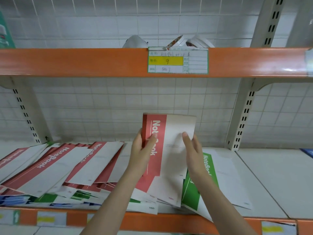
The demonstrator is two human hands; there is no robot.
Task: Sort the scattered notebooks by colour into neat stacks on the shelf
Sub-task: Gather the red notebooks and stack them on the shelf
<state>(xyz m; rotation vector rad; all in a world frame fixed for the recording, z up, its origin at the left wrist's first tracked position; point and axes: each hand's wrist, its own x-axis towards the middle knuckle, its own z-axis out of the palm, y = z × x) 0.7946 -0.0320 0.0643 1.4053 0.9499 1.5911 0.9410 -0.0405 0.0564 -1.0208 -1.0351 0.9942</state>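
Both my hands hold a small bundle of red-and-white notebooks [171, 133] upright above the shelf [271, 184]. My left hand [142, 151] grips its red spine edge, thumb across the front cover. My right hand [194, 153] holds the white right edge, thumb pressed on the cover. Several more red notebooks [67, 163] lie fanned out on the shelf to the left, over green and blue ones [50, 199]. A green-and-white notebook [211, 175] lies flat under my right forearm.
An orange upper shelf rail [84, 61] with a price label [177, 61] runs overhead; tape rolls [186, 41] sit above it. White slotted uprights [243, 116] flank the bay. A blue item [308, 152] pokes in at far right. Bare white shelf spreads to the right.
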